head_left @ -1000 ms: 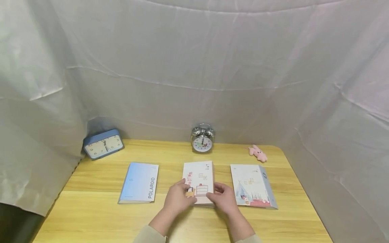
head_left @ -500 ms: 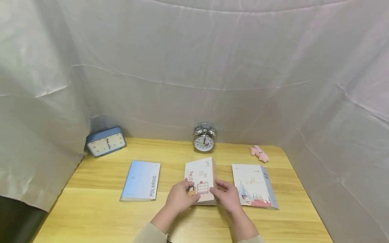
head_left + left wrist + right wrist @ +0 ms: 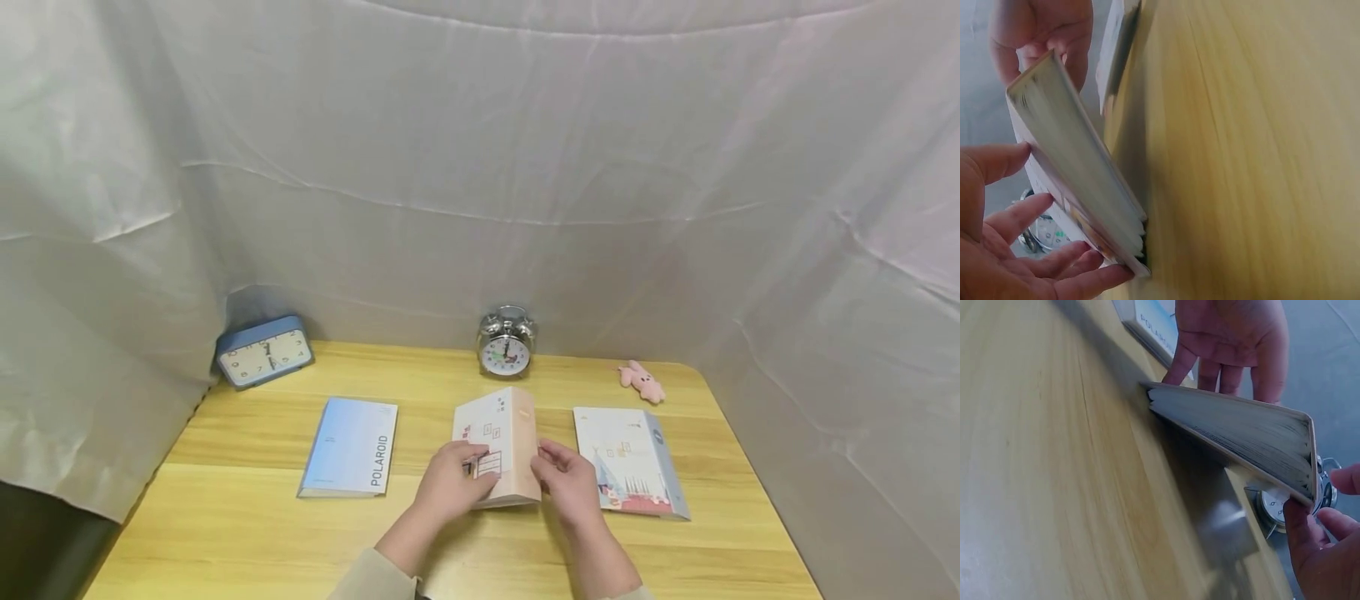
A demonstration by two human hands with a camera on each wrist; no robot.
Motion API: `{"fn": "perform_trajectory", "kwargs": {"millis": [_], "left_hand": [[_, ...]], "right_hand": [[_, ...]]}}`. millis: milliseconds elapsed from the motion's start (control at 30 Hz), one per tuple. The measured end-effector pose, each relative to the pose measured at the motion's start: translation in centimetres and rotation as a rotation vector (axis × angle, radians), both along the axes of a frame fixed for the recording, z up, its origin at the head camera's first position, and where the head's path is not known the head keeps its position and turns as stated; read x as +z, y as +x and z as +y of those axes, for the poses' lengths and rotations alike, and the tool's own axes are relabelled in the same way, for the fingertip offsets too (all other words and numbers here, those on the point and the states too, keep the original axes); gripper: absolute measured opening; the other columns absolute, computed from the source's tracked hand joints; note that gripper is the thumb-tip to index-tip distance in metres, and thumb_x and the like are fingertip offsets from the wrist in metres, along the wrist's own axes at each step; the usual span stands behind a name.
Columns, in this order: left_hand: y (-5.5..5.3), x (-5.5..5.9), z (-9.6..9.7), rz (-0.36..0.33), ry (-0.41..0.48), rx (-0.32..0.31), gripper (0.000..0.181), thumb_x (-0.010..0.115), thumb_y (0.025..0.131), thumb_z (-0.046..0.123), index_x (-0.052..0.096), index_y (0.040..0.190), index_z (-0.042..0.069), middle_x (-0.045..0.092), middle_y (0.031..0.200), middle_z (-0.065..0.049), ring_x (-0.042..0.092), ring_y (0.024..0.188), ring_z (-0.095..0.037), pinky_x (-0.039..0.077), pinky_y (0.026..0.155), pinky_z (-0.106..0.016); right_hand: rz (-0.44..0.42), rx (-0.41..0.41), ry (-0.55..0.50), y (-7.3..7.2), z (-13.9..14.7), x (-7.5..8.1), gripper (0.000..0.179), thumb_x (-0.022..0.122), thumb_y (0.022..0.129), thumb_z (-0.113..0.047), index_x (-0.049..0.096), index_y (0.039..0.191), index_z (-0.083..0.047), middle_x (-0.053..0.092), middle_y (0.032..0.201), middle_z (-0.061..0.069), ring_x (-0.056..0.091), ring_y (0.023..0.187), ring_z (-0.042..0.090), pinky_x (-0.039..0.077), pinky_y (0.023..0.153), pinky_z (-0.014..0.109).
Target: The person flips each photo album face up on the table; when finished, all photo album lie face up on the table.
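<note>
Two hands tilt a pink book [image 3: 501, 433] up off the tabletop [image 3: 247, 533]: left hand [image 3: 450, 487] fingers and right hand [image 3: 570, 479] fingers curl round its opposite edges.

From your head camera, your left hand [image 3: 450, 487] covers the lower left of the pink album [image 3: 498, 437] cover, so the picture printed there is only partly readable, and your right hand [image 3: 570, 483] hides the lower end of its spine. Your 2 forearms are cut off by the bottom edge. The dial of the silver alarm clock [image 3: 506, 343] is too small to read, and so is the small print on the tent album [image 3: 626, 458]. In your left wrist view the tabletop [image 3: 1260, 150] is smeared by motion blur. In your right wrist view the silver clock sits mostly behind the album.
</note>
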State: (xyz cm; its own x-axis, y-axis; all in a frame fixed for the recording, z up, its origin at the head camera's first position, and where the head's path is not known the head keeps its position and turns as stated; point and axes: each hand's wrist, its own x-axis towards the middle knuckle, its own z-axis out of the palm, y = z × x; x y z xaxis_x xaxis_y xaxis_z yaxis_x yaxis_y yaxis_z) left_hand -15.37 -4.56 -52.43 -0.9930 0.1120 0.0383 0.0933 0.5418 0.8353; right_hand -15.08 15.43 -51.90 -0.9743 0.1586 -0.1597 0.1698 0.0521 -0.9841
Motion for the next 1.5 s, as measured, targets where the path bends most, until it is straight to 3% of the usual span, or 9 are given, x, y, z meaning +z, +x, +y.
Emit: {"fn": "perform_trajectory", "kwargs": {"millis": [267,600,767,1133,1333,1500], "left_hand": [[0.3,1.0,1.0,0.036,0.078,-0.006,0.063,0.086,0.085,0.040,0.070,0.131,0.000,0.062,0.139,-0.027,0.055,0.133,-0.049,0.041,0.114,-0.065],[0.2,1.3,1.4,-0.020,0.198,0.020,0.070,0.087,0.084,0.040,0.065,0.138,0.001,0.064,0.134,-0.020,0.065,0.116,-0.038,0.057,0.098,-0.054],[0.2,1.5,1.4,-0.048,0.274,0.022,0.072,0.086,0.085,0.039,0.061,0.143,0.003,0.064,0.137,-0.018,0.065,0.117,-0.039,0.056,0.097,-0.056],[0.4,1.7,0.6,-0.097,0.444,-0.004,0.070,0.080,0.093,0.026,0.050,0.154,0.009,0.057,0.141,-0.025,0.064,0.121,-0.045,0.061,0.094,-0.052],[0.3,1.4,0.1,-0.139,0.489,-0.030,0.071,0.075,0.099,0.027,0.043,0.161,0.015,0.053,0.147,-0.026,0.060,0.128,-0.048,0.062,0.091,-0.049],[0.4,1.3,-0.2,-0.139,0.530,-0.037,0.067,0.068,0.104,0.026,0.039,0.164,0.016,0.052,0.148,-0.027,0.059,0.129,-0.048,0.062,0.092,-0.050]], "right_hand": [[-0.005,-0.027,-0.070,0.2,-0.1,0.7,0.040,0.062,0.103,0.001,0.057,0.140,0.016,0.069,0.128,0.027,0.072,0.096,0.014,0.062,0.077,0.026],[0.061,-0.037,-0.221,0.4,-0.3,1.0,0.037,0.066,0.102,-0.002,0.062,0.135,0.015,0.075,0.120,0.017,0.074,0.089,0.015,0.063,0.080,0.029],[0.103,0.008,-0.262,0.5,-0.4,1.1,0.035,0.065,0.101,0.001,0.062,0.132,0.018,0.076,0.118,0.016,0.075,0.091,0.017,0.063,0.083,0.032],[0.144,0.160,-0.230,0.3,-0.8,0.2,0.039,0.064,0.103,-0.002,0.058,0.138,0.016,0.073,0.120,0.012,0.073,0.100,0.016,0.063,0.087,0.035],[-0.005,0.158,-0.155,0.4,-1.1,-0.5,0.039,0.065,0.107,-0.021,0.067,0.129,0.011,0.078,0.108,0.009,0.075,0.089,0.016,0.061,0.082,0.033],[-0.108,0.217,-0.125,0.6,-1.4,-1.3,0.047,0.063,0.108,-0.030,0.065,0.134,0.010,0.077,0.113,0.010,0.071,0.092,0.014,0.057,0.083,0.033]]}}
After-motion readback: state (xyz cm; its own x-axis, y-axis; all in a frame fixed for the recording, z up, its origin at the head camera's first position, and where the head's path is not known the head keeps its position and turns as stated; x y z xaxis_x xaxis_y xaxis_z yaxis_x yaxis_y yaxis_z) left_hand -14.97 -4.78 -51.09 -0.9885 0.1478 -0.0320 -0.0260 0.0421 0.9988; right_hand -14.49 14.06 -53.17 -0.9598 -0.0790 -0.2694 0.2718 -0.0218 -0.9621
